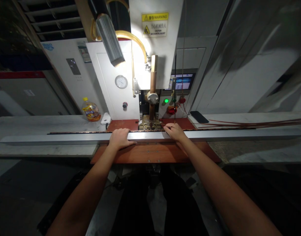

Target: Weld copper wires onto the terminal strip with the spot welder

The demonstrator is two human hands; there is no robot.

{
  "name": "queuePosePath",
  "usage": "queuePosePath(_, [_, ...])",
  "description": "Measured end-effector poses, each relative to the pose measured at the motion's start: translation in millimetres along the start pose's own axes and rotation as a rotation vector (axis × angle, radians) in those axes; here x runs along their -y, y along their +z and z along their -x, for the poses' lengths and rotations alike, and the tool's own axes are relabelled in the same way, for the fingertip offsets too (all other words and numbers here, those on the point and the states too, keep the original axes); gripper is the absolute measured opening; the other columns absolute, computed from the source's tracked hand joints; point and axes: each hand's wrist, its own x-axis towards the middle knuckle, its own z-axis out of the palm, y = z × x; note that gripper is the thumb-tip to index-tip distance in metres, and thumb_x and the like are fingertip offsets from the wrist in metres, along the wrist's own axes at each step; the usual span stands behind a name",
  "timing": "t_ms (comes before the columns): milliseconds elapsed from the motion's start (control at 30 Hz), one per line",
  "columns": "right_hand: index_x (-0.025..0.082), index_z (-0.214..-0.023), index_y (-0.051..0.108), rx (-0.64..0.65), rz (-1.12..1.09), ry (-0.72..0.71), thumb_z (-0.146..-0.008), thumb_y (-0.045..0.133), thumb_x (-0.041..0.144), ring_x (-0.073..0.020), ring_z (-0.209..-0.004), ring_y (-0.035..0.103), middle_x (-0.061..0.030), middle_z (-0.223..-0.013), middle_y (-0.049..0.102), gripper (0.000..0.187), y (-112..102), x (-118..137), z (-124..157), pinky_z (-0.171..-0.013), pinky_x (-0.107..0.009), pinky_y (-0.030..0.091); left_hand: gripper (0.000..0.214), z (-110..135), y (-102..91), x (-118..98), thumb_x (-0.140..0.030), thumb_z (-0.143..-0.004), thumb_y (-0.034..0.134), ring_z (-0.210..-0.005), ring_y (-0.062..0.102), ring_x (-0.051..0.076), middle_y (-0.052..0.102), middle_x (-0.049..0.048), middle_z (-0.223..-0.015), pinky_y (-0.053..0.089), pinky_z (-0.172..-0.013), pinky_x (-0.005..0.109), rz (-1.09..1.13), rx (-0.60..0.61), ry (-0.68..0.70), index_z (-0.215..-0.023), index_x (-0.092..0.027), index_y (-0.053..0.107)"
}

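A long silver metal bar (150,136) lies across the front of a spot-welding machine (152,42), with a thin dark copper-toned strip (74,132) along its back edge. My left hand (119,137) grips the bar left of the electrode, fingers over the top and thumb along the front. Just right of the tip, my right hand (175,131) is closed in a pinch at the bar's back edge. What its fingertips hold looks like a thin copper-coloured strip, mostly hidden. The upright copper electrode (152,111) points down at a small brass-coloured fixture (145,124) behind the bar.
Several long copper-coloured strips (258,124) extend to the right over the worktop, near a black phone (199,117). An orange drink bottle (90,109) and a small white device (106,118) stand left. A lamp (110,39) hangs above. A reddish-brown board (140,153) lies in front.
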Motion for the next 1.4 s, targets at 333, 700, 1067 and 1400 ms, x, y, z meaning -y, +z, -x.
queuePosePath(333, [0.020,-0.067,0.067,-0.025,0.009,-0.038,-0.093,0.046,0.033,-0.0184,-0.072,0.062,-0.0077,-0.078,0.075,0.035,4.1,-8.1,-1.1,-0.071,-0.028,0.039,0.073,-0.5,2.5,-0.6,-0.083,-0.072,0.059,-0.104,0.066,0.035,0.073,0.0127,-0.110,0.046,-0.087,0.041,-0.022,-0.034,0.010,-0.111,-0.022,0.067])
queuePosePath(700, [0.020,-0.067,0.068,-0.040,0.012,-0.064,-0.093,0.047,0.033,-0.0179,-0.071,0.062,-0.0070,-0.076,0.075,0.036,2.8,-9.2,-0.2,-0.070,-0.028,0.040,0.073,-0.6,2.4,-2.2,-0.083,-0.072,0.058,-0.102,0.066,0.034,0.073,0.0126,-0.108,0.045,-0.085,0.041,-0.035,-0.036,0.007,-0.110,-0.021,0.067])
queuePosePath(1067, [0.020,-0.068,0.069,-0.043,0.005,-0.049,-0.092,0.047,0.034,-0.0180,-0.070,0.062,-0.0071,-0.077,0.075,0.036,1.8,-12.7,1.0,-0.070,-0.028,0.040,0.074,-2.4,2.5,-6.2,-0.084,-0.072,0.058,-0.101,0.067,0.034,0.073,0.0126,-0.107,0.045,-0.084,0.041,-0.052,-0.032,0.009,-0.110,-0.021,0.066])
queuePosePath(1400, [0.021,-0.066,0.068,-0.059,-0.003,-0.037,-0.092,0.048,0.034,-0.0175,-0.069,0.062,-0.0064,-0.075,0.075,0.036,0.1,-15.2,3.2,-0.069,-0.028,0.039,0.075,-2.5,2.2,-10.2,-0.085,-0.072,0.057,-0.101,0.066,0.035,0.073,0.0133,-0.107,0.045,-0.084,0.042,-0.037,-0.051,0.023,-0.109,-0.021,0.067])
